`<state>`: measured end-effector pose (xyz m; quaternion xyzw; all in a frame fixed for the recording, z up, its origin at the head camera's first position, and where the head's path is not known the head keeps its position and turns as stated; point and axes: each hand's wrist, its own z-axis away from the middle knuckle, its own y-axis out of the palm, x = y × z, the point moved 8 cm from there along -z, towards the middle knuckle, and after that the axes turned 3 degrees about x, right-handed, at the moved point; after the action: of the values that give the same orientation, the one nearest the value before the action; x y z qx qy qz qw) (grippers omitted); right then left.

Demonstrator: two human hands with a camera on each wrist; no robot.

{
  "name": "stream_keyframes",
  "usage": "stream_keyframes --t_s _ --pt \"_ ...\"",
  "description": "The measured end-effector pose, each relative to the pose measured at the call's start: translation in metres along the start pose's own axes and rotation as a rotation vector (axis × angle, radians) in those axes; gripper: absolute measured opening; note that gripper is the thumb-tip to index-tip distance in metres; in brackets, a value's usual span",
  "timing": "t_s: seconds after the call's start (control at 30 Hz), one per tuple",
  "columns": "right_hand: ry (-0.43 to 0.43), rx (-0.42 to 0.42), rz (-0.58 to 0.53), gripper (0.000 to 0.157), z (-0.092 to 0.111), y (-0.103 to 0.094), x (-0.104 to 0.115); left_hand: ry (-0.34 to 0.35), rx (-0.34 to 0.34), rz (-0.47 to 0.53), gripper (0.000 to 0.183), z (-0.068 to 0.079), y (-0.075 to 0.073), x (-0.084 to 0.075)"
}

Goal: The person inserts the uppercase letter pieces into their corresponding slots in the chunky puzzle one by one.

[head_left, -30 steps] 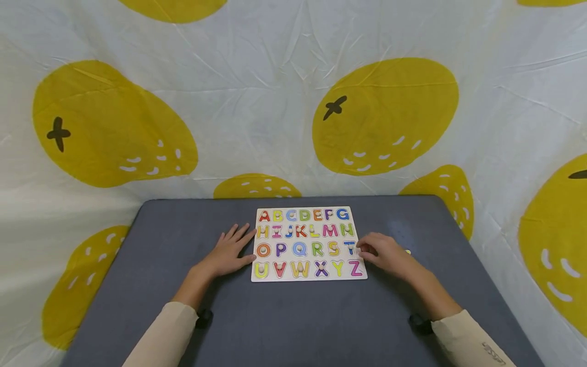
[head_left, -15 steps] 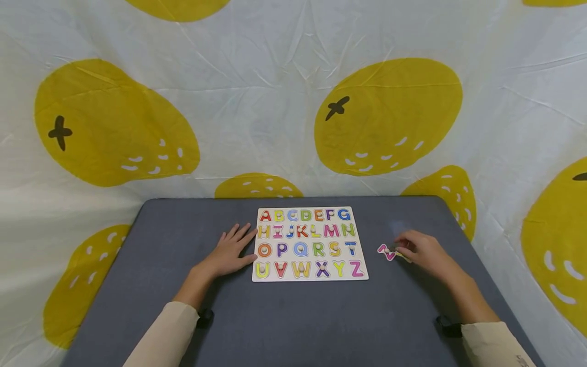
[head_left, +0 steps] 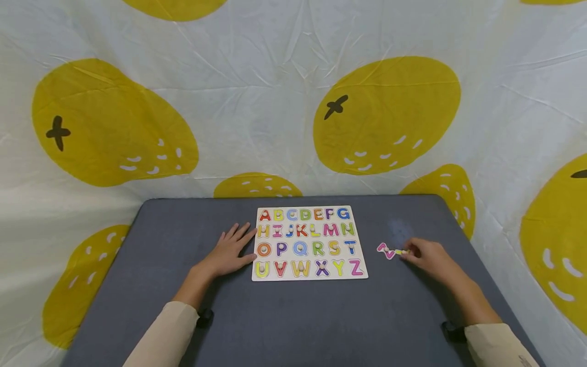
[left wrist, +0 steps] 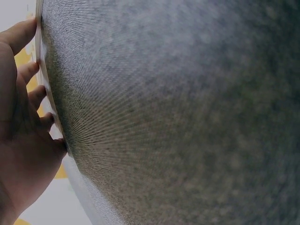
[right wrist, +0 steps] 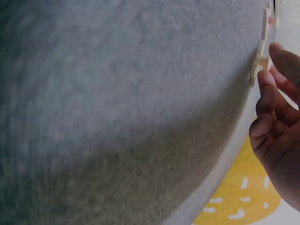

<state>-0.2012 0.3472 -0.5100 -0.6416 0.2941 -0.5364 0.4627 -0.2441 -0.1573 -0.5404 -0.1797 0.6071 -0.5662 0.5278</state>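
Observation:
My left hand (head_left: 231, 253) lies flat with its fingers spread, the tips at the left edge of the alphabet puzzle board (head_left: 286, 273). To the right of the board, my right hand (head_left: 428, 259) pinches a yellow letter piece (head_left: 400, 252) by its small knob. Most of that letter is hidden under the fingers in the head view; the right wrist view shows it edge-on as a thin wooden piece (right wrist: 256, 64). Just left of it a pink Z piece (head_left: 385, 251) lies on the table. On the board, several letters carry knobs, while the Y and Z places show none.
The dark grey table (head_left: 312, 321) has its far edge just behind the board. A white curtain (head_left: 257, 117) with big yellow fruit prints hangs behind it and at both sides.
My right hand has gone from the board's right edge, beside the T, out to the loose pieces. Its fingers now pinch the yellow piece. The left hand stays put.

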Motion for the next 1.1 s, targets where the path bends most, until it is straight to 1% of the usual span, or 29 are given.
stream_keyframes --t_s 0.2,0.33,0.43,0.53,0.67,0.73,0.87,1.03,1.1 --pt "0.020 0.023 0.031 0.014 -0.004 0.004 -0.001 -0.014 0.013 0.002 0.079 -0.001 0.000 -0.001" --pt "0.020 0.001 0.040 0.013 -0.005 0.000 0.002 -0.014 0.017 0.000 0.079 -0.002 0.000 0.000" --pt "0.003 -0.017 0.049 0.011 -0.006 -0.004 0.007 -0.012 0.017 0.000 0.079 -0.002 0.000 0.000" --pt "-0.039 -0.039 0.060 0.011 -0.007 -0.006 0.017 -0.013 0.020 0.001 0.079 -0.002 0.001 0.001" --pt "-0.116 -0.075 0.055 0.012 -0.011 -0.006 0.035 -0.015 0.023 0.002 0.080 -0.001 0.001 0.002" --pt "-0.149 -0.076 0.040 0.013 -0.013 -0.004 0.044 -0.016 0.021 0.003 0.080 -0.001 0.000 0.002" --pt "-0.185 -0.062 0.000 0.014 -0.017 0.003 0.059 -0.016 0.019 0.007 0.080 -0.001 0.000 0.001" --pt "-0.252 -0.076 -0.030 0.016 -0.022 0.011 0.078 -0.017 0.021 0.001 0.080 0.000 0.001 0.001" --pt "-0.274 -0.067 -0.046 0.017 -0.023 0.016 0.085 -0.017 0.018 -0.001 0.080 0.000 0.000 0.001"
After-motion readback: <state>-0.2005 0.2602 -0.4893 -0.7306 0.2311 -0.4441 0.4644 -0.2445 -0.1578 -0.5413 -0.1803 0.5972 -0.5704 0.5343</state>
